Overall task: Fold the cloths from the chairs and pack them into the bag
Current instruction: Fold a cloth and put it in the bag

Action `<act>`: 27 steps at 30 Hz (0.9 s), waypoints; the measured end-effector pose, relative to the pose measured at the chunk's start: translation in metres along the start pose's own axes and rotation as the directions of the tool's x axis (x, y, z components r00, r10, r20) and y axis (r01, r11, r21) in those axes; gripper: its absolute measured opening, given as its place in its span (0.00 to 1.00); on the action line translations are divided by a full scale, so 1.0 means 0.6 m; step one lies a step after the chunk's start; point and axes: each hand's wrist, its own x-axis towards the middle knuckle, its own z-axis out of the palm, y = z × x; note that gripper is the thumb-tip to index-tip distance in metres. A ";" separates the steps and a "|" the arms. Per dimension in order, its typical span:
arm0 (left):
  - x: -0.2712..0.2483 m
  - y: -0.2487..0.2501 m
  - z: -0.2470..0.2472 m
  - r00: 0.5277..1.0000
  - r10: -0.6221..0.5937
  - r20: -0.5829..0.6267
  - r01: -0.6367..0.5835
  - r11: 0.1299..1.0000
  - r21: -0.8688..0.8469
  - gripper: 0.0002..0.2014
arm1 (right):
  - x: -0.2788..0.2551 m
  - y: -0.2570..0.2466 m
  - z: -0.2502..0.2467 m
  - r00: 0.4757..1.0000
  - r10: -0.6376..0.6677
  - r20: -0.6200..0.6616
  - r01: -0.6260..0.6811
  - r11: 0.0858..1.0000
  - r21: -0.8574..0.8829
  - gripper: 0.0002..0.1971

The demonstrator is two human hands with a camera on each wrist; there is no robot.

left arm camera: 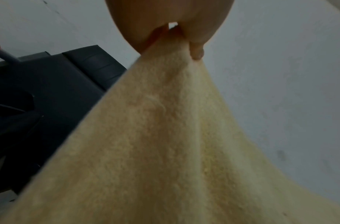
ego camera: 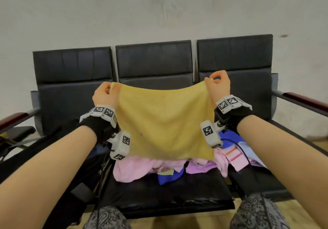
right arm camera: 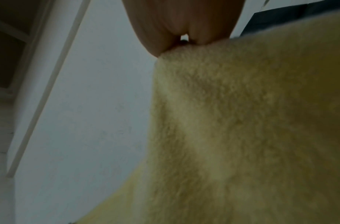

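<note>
A yellow cloth (ego camera: 165,122) hangs spread out in the air over the middle seat. My left hand (ego camera: 106,93) pinches its upper left corner and my right hand (ego camera: 217,85) pinches its upper right corner. The left wrist view shows the cloth (left arm camera: 155,144) fanning down from the left hand (left arm camera: 171,30); the right wrist view shows the cloth (right arm camera: 251,128) below the right hand (right arm camera: 184,30). A pile of pink, blue and purple cloths (ego camera: 165,168) lies on the middle seat behind and below it. A black bag (ego camera: 58,166) sits on the left seat, partly hidden by my left forearm.
A row of three black padded chairs (ego camera: 154,61) stands against a pale wall (ego camera: 159,6), with red-topped armrests (ego camera: 308,101) at both ends. My patterned trousers (ego camera: 257,214) show at the bottom edge. Cables (ego camera: 101,175) run from the wrist cameras.
</note>
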 end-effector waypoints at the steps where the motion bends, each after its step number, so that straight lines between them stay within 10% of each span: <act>1: -0.004 0.009 -0.002 1.000 -0.001 -0.008 0.001 1.000 -0.026 0.04 | -0.002 -0.003 -0.003 1.000 0.002 0.006 -0.002 1.000 0.004 0.11; 11: -0.048 -0.102 0.028 0.951 -0.282 0.127 0.219 0.904 0.368 0.20 | -0.060 0.127 0.006 0.965 0.224 0.135 -0.166 0.923 -0.347 0.14; 21: -0.119 -0.112 0.119 0.869 -0.278 0.409 0.185 0.950 0.253 0.12 | -0.120 0.158 0.051 0.882 0.224 0.414 -0.113 0.955 -0.276 0.09; 27: -0.167 -0.096 0.166 0.832 -0.233 0.503 0.199 0.972 0.122 0.16 | -0.167 0.149 0.081 0.762 0.344 0.549 -0.298 0.938 -0.176 0.10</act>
